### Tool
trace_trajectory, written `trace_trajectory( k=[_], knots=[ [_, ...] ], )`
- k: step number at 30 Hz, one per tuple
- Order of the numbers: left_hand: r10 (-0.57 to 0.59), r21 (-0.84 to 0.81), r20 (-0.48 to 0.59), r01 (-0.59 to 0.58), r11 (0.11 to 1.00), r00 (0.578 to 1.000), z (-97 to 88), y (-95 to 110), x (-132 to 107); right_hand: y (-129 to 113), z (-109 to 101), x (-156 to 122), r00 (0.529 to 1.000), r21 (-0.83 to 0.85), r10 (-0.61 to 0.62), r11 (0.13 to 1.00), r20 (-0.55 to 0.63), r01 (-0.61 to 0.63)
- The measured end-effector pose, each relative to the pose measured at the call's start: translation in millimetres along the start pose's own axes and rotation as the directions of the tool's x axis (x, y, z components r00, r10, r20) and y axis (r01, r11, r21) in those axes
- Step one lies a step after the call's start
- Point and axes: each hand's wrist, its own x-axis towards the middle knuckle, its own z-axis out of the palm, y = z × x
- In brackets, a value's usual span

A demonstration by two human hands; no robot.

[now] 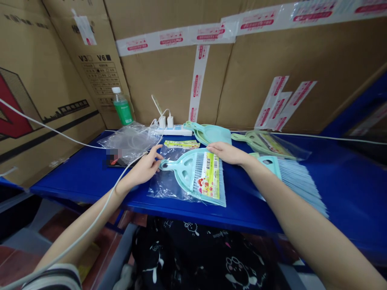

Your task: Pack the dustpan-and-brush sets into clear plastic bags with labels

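A mint-green dustpan with a light-blue bristled brush lies in front of me, its handle pointing left. A yellow-and-white printed card sits across the bristles. Beneath the set spreads a clear plastic bag; whether the handle is inside it I cannot tell. My left hand is at the handle's end, fingers apart and curved, touching the handle tip and the bag's edge. My right hand is closed on the set's upper right edge, fingertips over the card's top; its thumb is hidden.
More dustpans lie behind, beside a bagged set. Another blue brush is under my right forearm. Loose printed cards, clear bags, a power strip and a green bottle stand at the back. A white cable crosses my left arm.
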Motion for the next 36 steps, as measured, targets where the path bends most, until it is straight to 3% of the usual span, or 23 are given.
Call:
trace_trajectory(
  k=[7,13,18,24,28,36],
  knots=[
    [-0.031,-0.182,0.111,0.051,0.982,0.993,1.8,0,2,12,0,0,0.999,0.211,-0.031,0.977,0.026,0.025],
    [-0.032,-0.279,0.168,0.078,0.957,0.985,0.7,4,2,9,2,0,0.998,0.377,0.029,0.925,0.059,-0.049],
    [-0.04,-0.26,0.106,0.066,0.963,0.994,-1.7,4,4,-5,1,-5,0.98,0.581,0.163,0.79,0.113,-0.198],
    [-0.052,-0.234,0.076,0.069,0.97,0.996,-4.7,6,4,-19,-3,-9,0.915,0.711,0.345,0.588,0.21,-0.385],
    [-0.049,-0.27,0.063,0.064,0.961,0.997,-4.7,6,4,-20,-5,-8,0.915,0.741,0.296,0.542,0.274,-0.397],
    [-0.105,-0.257,0.056,0.116,0.959,0.993,-4.9,6,5,-20,-3,-6,0.937,0.798,0.224,0.492,0.268,-0.347]
  ],
)
